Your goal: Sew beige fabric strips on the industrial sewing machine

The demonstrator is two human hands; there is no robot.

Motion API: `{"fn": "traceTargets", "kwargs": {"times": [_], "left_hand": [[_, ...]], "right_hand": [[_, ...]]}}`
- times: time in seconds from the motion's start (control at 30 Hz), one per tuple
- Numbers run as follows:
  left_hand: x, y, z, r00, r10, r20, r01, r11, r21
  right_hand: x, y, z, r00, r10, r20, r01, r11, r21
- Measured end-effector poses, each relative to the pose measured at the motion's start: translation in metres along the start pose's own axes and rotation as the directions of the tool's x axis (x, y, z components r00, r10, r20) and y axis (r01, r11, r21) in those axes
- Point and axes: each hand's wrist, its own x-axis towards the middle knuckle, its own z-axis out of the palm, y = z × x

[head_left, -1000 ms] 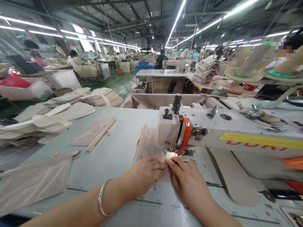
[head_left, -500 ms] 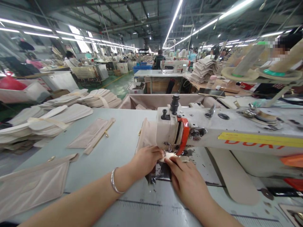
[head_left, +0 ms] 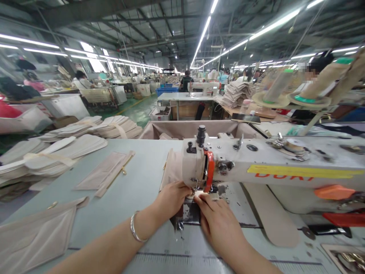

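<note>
A beige fabric piece [head_left: 173, 167] lies beneath the head of the sewing machine [head_left: 194, 161], partly hidden by the machine and my fingers. My left hand [head_left: 172, 198] has its fingers bunched on the fabric's near edge, just left of the presser foot. From the other side, my right hand [head_left: 218, 217] pinches the same edge with thumb and forefinger, close to the needle area. Light falls on the small bit of cloth between my fingertips. A metal zipper pull shows at the piece's left edge. The needle itself cannot be made out.
On the left of the table lie a flat fabric panel with a zipper strip [head_left: 110, 173] and a larger fabric pouch [head_left: 37, 236]. Stacks of cut pieces [head_left: 68, 148] sit beyond. A fabric-lined bin [head_left: 182, 127] stands behind the machine; thread cones [head_left: 278, 85] rise at right.
The view has shifted slightly, so the machine and table appear a little lower and further left. Both hands stay at the same spot on the fabric by the presser foot.
</note>
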Motion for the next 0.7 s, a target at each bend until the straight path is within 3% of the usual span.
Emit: {"fn": "traceTargets", "kwargs": {"times": [0.37, 0.5, 0.6, 0.7], "left_hand": [[-0.006, -0.006, 0.008, 0.992, 0.057, -0.11, -0.063, 0.997, -0.048], [-0.007, -0.004, 0.008, 0.993, 0.008, -0.119, -0.018, 0.997, -0.08], [-0.007, -0.004, 0.005, 0.99, -0.027, -0.136, 0.018, 0.998, -0.062], [-0.003, -0.006, -0.002, 0.985, -0.026, -0.171, 0.027, 1.0, 0.002]], "right_hand": [[0.005, -0.008, -0.007, 0.999, 0.045, -0.013, -0.044, 0.998, 0.051], [0.002, -0.011, -0.02, 0.999, 0.045, -0.03, -0.045, 0.999, 0.014], [-0.015, 0.007, -0.042, 0.988, 0.134, -0.074, -0.135, 0.991, -0.001], [-0.046, 0.049, -0.063, 0.931, 0.312, -0.191, -0.335, 0.936, -0.106]]}}
